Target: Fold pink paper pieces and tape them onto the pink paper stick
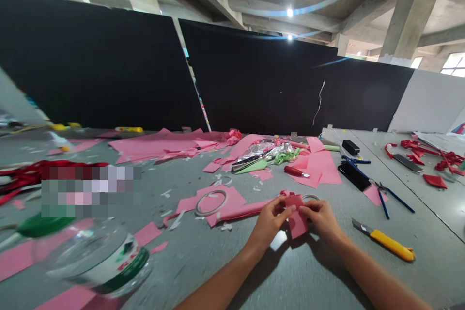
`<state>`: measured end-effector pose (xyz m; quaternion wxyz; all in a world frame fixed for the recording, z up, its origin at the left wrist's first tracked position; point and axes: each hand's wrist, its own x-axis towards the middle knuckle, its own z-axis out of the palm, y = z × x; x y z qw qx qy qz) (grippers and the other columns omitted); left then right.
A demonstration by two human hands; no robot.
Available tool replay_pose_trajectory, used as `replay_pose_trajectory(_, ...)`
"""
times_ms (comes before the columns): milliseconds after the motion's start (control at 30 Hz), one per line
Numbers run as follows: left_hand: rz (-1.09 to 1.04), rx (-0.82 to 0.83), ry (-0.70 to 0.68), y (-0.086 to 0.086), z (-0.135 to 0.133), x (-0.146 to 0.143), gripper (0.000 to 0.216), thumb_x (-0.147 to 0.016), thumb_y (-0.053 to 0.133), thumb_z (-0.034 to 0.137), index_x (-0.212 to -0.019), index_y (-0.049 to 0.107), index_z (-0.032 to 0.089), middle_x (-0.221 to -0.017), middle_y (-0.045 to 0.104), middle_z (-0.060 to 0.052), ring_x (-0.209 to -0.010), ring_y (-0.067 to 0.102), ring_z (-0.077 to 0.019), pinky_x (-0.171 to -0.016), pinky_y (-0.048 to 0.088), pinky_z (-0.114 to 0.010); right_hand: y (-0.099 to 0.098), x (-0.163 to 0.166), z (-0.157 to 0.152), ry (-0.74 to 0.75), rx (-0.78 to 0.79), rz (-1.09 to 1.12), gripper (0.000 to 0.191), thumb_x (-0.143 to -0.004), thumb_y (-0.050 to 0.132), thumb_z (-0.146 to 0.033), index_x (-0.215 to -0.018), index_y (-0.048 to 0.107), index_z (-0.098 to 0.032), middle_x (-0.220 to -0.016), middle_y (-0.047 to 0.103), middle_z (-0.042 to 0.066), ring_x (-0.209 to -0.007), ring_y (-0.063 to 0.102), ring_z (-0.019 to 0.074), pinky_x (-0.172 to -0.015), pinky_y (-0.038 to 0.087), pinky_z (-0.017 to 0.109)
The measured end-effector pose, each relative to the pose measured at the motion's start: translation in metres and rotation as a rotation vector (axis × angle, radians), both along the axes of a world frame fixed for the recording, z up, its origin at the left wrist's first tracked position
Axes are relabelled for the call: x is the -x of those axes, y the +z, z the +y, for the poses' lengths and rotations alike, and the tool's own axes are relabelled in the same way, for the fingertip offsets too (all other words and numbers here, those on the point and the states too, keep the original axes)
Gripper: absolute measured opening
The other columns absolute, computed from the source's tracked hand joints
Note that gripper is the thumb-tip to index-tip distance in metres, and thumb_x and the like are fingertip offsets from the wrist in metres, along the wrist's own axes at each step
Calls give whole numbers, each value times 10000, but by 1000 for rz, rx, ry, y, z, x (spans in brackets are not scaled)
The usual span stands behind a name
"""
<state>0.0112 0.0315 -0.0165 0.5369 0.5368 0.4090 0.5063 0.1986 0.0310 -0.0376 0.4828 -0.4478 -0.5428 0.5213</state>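
Item: pink paper piece (297,220), front centre of grey table (203,261), held between both hands; lower edge touching table or just raised, cannot tell
Left hand (271,220): closed in pinch, thumb and fingertips on piece's left edge
Right hand (321,217): closed in pinch on piece's right edge; two-sided grip likely keeps small piece steady, face turned to view
Nearby: yellow utility knife (394,246) just right of right wrist, likely laid within reach; tape ring (210,202) on pink scraps left of hands; blue-handled scissors (390,197) farther right; clear bottle (105,256) lying near left
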Motion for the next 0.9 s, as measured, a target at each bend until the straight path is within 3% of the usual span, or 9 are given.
replay_pose_trajectory(100, 96, -61, 33, 4, 2, 3, 344, -735, 865, 427, -975, 836, 181, -1030, 830, -123, -939, 739, -296, -859, 556, -367, 2, -3, -3, 143, -46, -166, 236, -824, 803, -377, -742, 838, -158, -622, 655, 19, -564, 504, 134, -549, 346, 263)
replay_pose_trajectory(200, 216, -110, -26, 7, 2, 5, 249, -786, 794, 429, -783, 841, 184, -834, 808, -96, -821, 708, -281, -784, 522, -347, 7, -4, -5, 200, -88, -227, 204, -837, 778, -340, -735, 845, -177, -617, 650, 11, -564, 485, 133, -546, 328, 266)
replay_pose_trajectory(267, 236, -127, -21, 8, 2, 6, 257, -801, 769, 427, -716, 832, 192, -752, 780, -80, -762, 682, -267, -746, 507, -338, 12, -6, -5, 180, -111, -227, 234, -855, 765, -371, -753, 854, -179, -640, 667, 22, -578, 497, 142, -555, 344, 273)
replay_pose_trajectory(500, 217, -97, -14, 8, 5, 10, 279, -788, 777, 457, -725, 859, 198, -748, 790, -72, -727, 667, -256, -700, 507, -320, 23, -12, 0, 139, -157, -242, 305, -872, 749, -437, -770, 855, -170, -663, 675, 40, -609, 496, 154, -562, 367, 284)
replay_pose_trajectory(700, 181, -98, 161, 9, 5, 11, 328, -792, 779, 505, -761, 850, 186, -738, 764, -63, -713, 638, -237, -681, 484, -307, 30, -18, 3, 72, -77, -173, 358, -819, 785, -491, -700, 812, -154, -643, 647, 30, -623, 505, 154, -568, 357, 276)
replay_pose_trajectory(900, 131, -14, 33, 9, 3, 7, 316, -766, 812, 485, -782, 818, 170, -746, 742, -51, -674, 622, -198, -622, 481, -283, 32, -21, 4, -6, -13, -117, 333, -796, 805, -468, -774, 814, -136, -677, 673, 35, -629, 533, 151, -573, 368, 267)
